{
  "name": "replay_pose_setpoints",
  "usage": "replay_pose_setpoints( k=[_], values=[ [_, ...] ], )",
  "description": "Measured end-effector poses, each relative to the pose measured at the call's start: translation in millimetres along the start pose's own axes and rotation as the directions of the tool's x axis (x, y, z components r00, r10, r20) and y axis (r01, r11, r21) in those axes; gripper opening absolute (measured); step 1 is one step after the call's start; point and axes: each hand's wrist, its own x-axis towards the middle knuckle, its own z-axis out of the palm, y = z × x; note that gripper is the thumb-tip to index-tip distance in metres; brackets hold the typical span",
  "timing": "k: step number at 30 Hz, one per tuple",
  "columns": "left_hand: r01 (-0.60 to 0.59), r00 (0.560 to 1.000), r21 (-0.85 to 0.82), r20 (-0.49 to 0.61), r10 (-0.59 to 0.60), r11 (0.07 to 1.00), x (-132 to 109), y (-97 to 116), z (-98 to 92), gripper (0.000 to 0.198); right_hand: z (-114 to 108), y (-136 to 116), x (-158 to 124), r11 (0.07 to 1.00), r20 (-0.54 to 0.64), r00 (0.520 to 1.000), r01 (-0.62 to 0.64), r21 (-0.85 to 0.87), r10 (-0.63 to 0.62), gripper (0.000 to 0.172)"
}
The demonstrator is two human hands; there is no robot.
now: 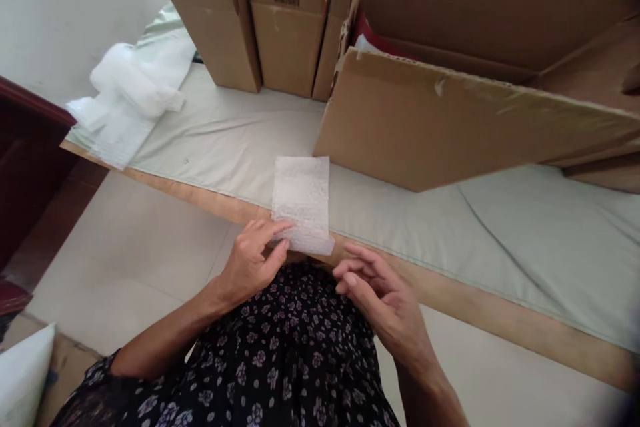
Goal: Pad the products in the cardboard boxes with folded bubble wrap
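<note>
Bubble-wrap piece (301, 187) at the near edge of a cloth-covered surface (225, 140), left hand (250, 257) touching its left side, grip slightly parted, whether pinching cannot be told, right hand (387, 297) loosely open, empty, just beside, cardboard boxes (425, 120) beyond.

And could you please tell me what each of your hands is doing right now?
Left hand: touching the white wrap at its near-left corner; whether it grips cannot be told.
Right hand: open, loosely curled, apart from the wrap.

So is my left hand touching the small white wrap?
Touching: the head view shows the left hand with finger and thumb on the small white wrap.
</note>
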Motion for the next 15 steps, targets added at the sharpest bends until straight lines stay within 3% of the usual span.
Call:
replay_pose_setpoints(
  k=[2, 3, 5, 7, 10, 13, 15],
  values=[
    [0.046, 0.999, 0.006, 0.021, -0.046, 0.999, 5.4, 0.6, -2.2, 0.029, 1.8, -3.7, -2.3, 0.952, -0.144, 0.96, 0.205, -0.228, -0.242, 0.028],
    [0.062, 0.998, 0.007, 0.027, -0.062, 0.998, 7.1, 0.2, -2.2, 0.032, 4.0, -5.5, -0.4, 0.887, -0.139, 0.918, 0.307, -0.345, -0.372, 0.029],
    [0.082, 0.996, 0.014, 0.026, -0.083, 0.997, 8.5, -1.3, 0.4, 0.036, 10.2, -6.8, 9.5, 0.711, 0.014, 0.835, 0.478, -0.515, -0.55, 0.03],
    [0.081, 0.997, 0.025, 0.005, -0.081, 0.996, 8.0, -3.3, 5.2, 0.038, 17.4, -3.0, 24.4, 0.545, 0.198, 0.785, 0.564, -0.62, -0.587, 0.027],
    [0.038, 0.999, 0.048, -0.038, -0.036, 0.998, 4.6, -6.1, 9.9, 0.04, 25.5, 9.1, 44.2, 0.395, 0.316, 0.777, 0.569, -0.721, -0.544, 0.024],
    [-0.064, 0.989, 0.109, -0.124, 0.077, 0.992, -1.0, -7.8, 5.4, 0.051, 27.5, 15.7, 51.7, 0.365, 0.333, 0.776, 0.569, -0.737, -0.536, 0.024],
    [-0.162, 0.976, 0.167, -0.121, 0.184, 0.972, -5.2, -8.1, -1.4, 0.057, 26.5, 12.3, 51.3, 0.379, 0.337, 0.774, 0.577, -0.723, -0.536, 0.027]
  ],
)
